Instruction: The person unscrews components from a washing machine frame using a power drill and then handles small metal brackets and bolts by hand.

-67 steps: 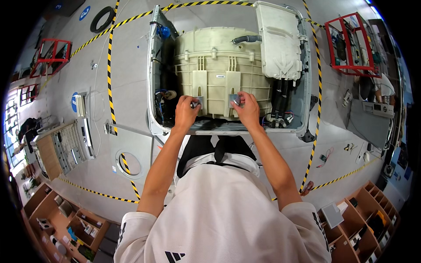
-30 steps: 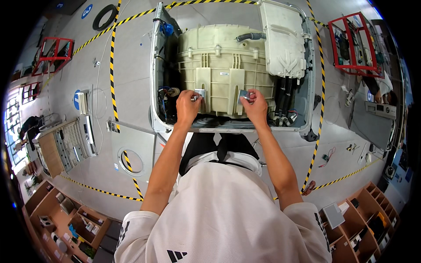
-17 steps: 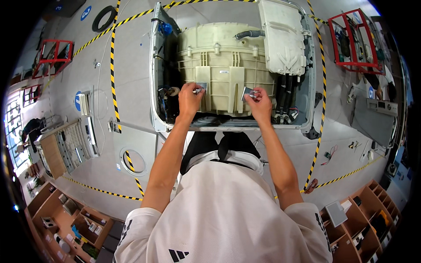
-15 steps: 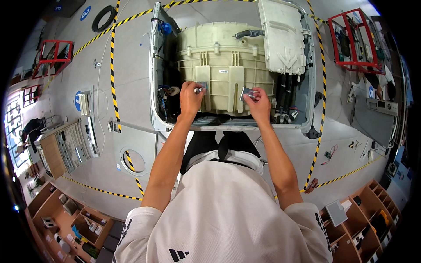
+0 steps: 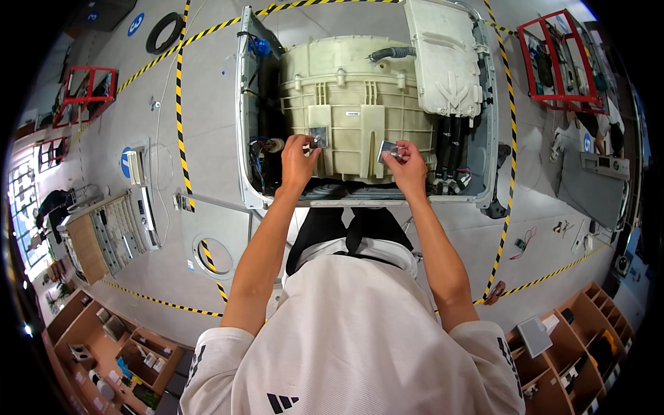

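Observation:
An opened washing machine with a cream plastic tub [image 5: 342, 90] is in front of me. My left hand [image 5: 299, 162] pinches the lower edge of a small shiny metal plate [image 5: 319, 134], which lies against the tub's left raised pad. My right hand [image 5: 408, 166] has its fingers closed on a second metal plate [image 5: 385, 149], tilted at the lower part of the slotted right pad. Small metal parts at the fingertips of both hands are too small to make out.
Around the tub runs the grey metal cabinet frame [image 5: 245, 104]. A cream plastic box [image 5: 449, 62] and black hoses [image 5: 453, 145] sit at its right. Wiring [image 5: 261, 155] hangs inside at the left. A grey panel with a round opening [image 5: 221, 238] lies on the floor at left.
My left hand has shifted slightly down and left, so more of its metal plate shows. My right hand stays nearly in place, its fingers slightly rearranged on the other plate.

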Demonstrator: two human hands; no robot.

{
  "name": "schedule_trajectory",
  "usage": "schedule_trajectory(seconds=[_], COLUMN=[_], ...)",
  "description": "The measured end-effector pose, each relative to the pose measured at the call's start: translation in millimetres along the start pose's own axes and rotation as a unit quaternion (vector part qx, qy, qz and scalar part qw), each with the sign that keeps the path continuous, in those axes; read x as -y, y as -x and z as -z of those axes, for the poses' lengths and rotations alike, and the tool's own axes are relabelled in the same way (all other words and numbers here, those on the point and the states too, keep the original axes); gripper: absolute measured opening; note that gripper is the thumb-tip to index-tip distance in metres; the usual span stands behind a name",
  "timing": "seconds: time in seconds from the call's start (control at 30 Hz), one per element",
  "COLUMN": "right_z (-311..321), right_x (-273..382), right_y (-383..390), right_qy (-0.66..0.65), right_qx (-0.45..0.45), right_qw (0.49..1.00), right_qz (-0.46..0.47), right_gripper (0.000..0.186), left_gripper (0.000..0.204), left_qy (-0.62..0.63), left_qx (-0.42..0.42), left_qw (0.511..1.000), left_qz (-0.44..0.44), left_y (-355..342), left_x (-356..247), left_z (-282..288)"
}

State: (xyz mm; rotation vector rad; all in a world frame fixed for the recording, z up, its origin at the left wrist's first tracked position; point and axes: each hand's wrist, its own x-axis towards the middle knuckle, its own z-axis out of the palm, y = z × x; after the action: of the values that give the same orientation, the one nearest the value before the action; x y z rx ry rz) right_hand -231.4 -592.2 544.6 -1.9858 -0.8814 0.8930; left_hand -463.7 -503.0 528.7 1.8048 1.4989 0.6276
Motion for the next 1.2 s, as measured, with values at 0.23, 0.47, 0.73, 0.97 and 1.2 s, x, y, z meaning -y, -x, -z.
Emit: schedule_trajectory(seconds=[0.23,0.47,0.73,0.97,1.2], right_z=[-3,-2,-1,-1,-1], right_x=[-3,-6,-4,-7,0], right_y=[0,0,-1,0,1], right_qy=[-0.002,-0.011,-0.007,-0.019,-0.028], right_qx=[0.008,0.012,0.013,0.013,0.023], right_qw=[1.000,1.000,1.000,1.000,0.999], right_qz=[-0.001,0.001,-0.003,-0.005,-0.007], right_gripper=[0.042,0.042,0.042,0.042,0.039], left_gripper=[0.032,0.034,0.023,0.014,0.017], left_qy=[-0.051,-0.017,0.033,0.538,0.631], left_qx=[-0.053,-0.052,-0.057,-0.028,0.039], left_qw=[0.997,0.997,0.992,0.762,0.675], left_qz=[0.014,0.056,0.104,0.360,0.380], left_y=[1,-5,-8,-4,4], left_x=[-13,-11,-1,-3,-9], left_z=[-10,-11,-11,24,39])
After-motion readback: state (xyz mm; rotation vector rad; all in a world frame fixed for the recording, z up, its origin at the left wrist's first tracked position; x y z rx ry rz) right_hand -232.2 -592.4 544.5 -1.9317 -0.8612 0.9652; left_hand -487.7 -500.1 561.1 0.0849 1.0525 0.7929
